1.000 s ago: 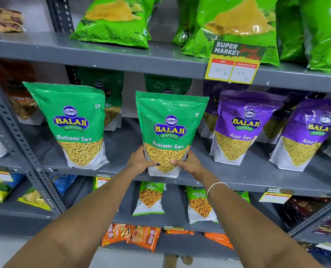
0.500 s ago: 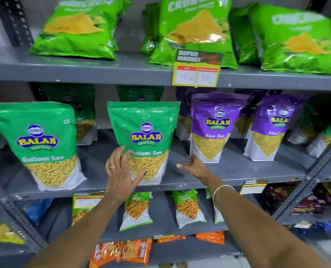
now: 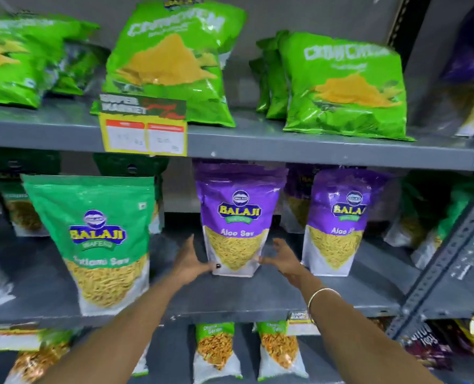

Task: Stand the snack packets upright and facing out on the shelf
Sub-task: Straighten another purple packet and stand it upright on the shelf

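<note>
A purple Aloo Sev packet stands upright and facing out on the grey middle shelf. My left hand is at its lower left corner, thumb pressed on the front. At the lower right edge, my right hand has its fingers spread and only the thumb tip touches. A green Ratlami Sev packet stands upright to the left, apart from both hands. A second purple Aloo Sev packet stands to the right.
More green and purple packets stand behind the front row. Bright green chip bags and a yellow price tag sit on the upper shelf. Small packets fill the lower shelf. A perforated steel upright rises at the right.
Both hands left the green Ratlami Sev packet and moved right to the purple Aloo Sev packet. The view shifted right and up.
</note>
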Available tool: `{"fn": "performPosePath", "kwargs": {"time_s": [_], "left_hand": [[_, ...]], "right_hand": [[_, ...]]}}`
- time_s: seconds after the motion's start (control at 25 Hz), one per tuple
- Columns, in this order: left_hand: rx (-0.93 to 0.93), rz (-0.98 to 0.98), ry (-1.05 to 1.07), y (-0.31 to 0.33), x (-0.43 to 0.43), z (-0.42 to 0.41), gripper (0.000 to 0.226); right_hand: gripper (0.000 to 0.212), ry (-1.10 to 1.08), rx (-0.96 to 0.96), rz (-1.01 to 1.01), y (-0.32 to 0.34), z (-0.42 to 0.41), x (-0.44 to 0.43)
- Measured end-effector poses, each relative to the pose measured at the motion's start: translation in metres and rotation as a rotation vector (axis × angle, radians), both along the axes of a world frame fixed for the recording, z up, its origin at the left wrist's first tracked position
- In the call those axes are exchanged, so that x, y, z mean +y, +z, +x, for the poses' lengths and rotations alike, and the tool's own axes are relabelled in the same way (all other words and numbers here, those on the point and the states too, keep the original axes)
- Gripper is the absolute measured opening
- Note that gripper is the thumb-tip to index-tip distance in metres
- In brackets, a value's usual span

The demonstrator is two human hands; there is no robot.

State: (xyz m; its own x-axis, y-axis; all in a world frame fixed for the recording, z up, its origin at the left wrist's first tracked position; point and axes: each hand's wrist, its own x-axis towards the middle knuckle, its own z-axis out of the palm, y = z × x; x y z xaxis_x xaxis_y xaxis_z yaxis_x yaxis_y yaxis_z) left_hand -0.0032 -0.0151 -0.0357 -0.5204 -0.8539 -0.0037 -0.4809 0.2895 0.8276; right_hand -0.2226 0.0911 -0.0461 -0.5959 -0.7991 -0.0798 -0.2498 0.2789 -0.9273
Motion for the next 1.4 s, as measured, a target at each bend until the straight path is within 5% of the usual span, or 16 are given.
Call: {"fn": "performPosePath", "kwargs": {"time_s": [0.12,0.4,0.56,0.72,0.88,1.12,1.4], "left_hand": [[0.028,0.197,0.03,0.0,-0.017,-0.024,0.118],[0.229,0.262,0.099,0.001,0.02,-0.031,0.047],[0.114,0.235,0.134,-0.001,0.042,-0.013,0.049],[-0.017,0.212,0.16,-0.033,0.032,-0.007,0.088],[-0.057,0.188,0.162,-0.034,0.038,-0.004,0.099],[-0.096,0.115,0.191,0.006,0.079,0.002,0.072],[-0.158,0.046,0.232,0.01,0.086,0.002,0.066]], "right_hand": [[0.063,0.216,-0.112,-0.024,-0.003,-0.01,-0.013],[0.056,0.306,-0.214,-0.119,0.003,0.008,-0.003],[0.048,0.308,-0.176,-0.114,0.005,0.023,0.024],[0.047,0.294,-0.184,-0.061,0.013,0.037,0.048],[0.057,0.274,-0.178,-0.016,0.015,0.043,0.059],[0.065,0.277,-0.158,0.01,0.014,0.042,0.06],[0.064,0.313,-0.165,0.044,0.012,0.039,0.058]]}}
